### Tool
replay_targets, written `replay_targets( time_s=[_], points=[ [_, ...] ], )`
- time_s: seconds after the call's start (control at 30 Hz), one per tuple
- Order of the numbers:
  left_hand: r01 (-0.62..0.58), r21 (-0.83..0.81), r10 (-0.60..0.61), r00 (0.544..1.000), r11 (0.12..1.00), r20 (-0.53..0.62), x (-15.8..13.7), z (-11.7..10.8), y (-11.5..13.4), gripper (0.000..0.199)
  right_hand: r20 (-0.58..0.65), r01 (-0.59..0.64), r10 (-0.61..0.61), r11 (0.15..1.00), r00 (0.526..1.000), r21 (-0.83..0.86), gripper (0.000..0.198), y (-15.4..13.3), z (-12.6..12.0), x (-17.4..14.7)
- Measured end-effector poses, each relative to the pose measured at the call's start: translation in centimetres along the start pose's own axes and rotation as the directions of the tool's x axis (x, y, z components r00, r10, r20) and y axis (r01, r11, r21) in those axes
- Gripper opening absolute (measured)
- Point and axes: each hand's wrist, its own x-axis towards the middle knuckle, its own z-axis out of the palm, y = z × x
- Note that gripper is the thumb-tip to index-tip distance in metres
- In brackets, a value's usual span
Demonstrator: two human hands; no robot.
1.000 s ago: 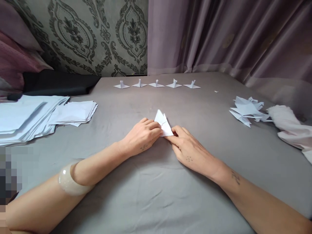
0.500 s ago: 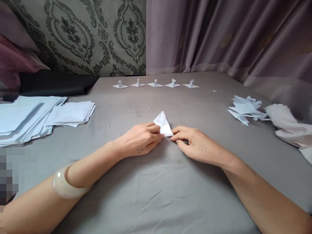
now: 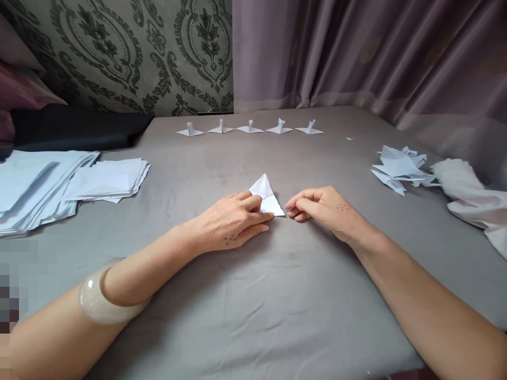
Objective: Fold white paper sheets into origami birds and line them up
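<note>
A small white sheet of folded paper (image 3: 271, 205), pointed at the top with crease lines across it, lies on the grey cloth. My left hand (image 3: 233, 219) rests over its left side, fingers pressing it down and hiding that part. Just past the paper's lower right corner is my right hand (image 3: 317, 206), its fingers curled together and thumb against them. A narrow gap seems to separate these fingertips from the paper, and nothing shows in them.
Several folded paper figures (image 3: 250, 127) stand in a row at the back. More folded paper pieces (image 3: 402, 163) are heaped at right beside a pale cloth (image 3: 461, 184). Stacks of larger paper sheets (image 3: 35, 184) and smaller paper sheets (image 3: 106, 179) lie at left.
My right hand has drawn back to the right from the paper's corner, and its fingers have curled in. The left hand stays on the paper, fingers stretched slightly further along its lower edge.
</note>
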Motion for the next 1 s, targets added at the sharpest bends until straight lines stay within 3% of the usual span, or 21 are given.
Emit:
replay_targets(
  time_s=[0.17,0.4,0.53,0.63,0.7,0.73,0.8,0.87,0.93,1.0],
  points=[
    [0.015,0.028,-0.014,0.999,1.0,-0.033,0.4,0.3,0.4,0.043,-0.051,0.029,-0.031,0.998,0.998,-0.051,0.019,0.8,0.2,0.5],
    [0.029,0.0,-0.029,0.982,1.0,-0.189,0.1,1.4,0.1,0.037,-0.109,0.202,-0.256,0.912,0.961,-0.357,0.021,1.6,1.4,0.2],
    [0.072,-0.039,-0.081,0.953,0.997,-0.291,0.0,1.6,-0.3,0.029,-0.093,0.301,-0.358,0.878,0.929,-0.372,0.018,1.8,2.4,0.0],
    [0.172,-0.004,-0.152,0.858,0.985,-0.491,-0.1,1.5,-0.3,0.024,-0.098,0.421,-0.491,0.82,0.866,-0.387,0.012,2.0,2.7,-0.1],
    [0.284,0.022,-0.214,0.769,0.959,-0.603,-0.2,1.3,-0.3,0.037,-0.124,0.487,-0.608,0.726,0.784,-0.485,0.014,2.0,2.7,-0.2],
    [0.315,0.04,-0.224,0.751,0.948,-0.621,-0.3,1.2,-0.3,0.037,-0.131,0.497,-0.665,0.661,0.736,-0.562,0.016,2.0,2.6,-0.3],
    [0.293,0.11,-0.175,0.788,0.95,-0.591,-0.5,1.1,-0.3,0.024,-0.119,0.464,-0.754,0.511,0.646,-0.724,0.022,1.8,2.4,-0.5],
    [0.199,0.203,-0.065,0.849,0.959,-0.524,-0.6,1.2,-0.4,0.017,-0.057,0.411,-0.806,0.36,0.59,-0.838,0.026,1.7,2.3,-0.8],
    [0.105,0.263,0.024,0.894,0.959,-0.448,-0.6,1.3,-0.5,0.021,0.03,0.394,-0.809,0.253,0.587,-0.883,0.026,1.7,2.2,-1.0],
    [0.053,0.25,0.045,0.928,0.967,-0.371,-0.5,1.4,-0.6,0.024,0.097,0.403,-0.776,0.212,0.623,-0.89,0.026,1.7,2.3,-1.3]
  ],
)
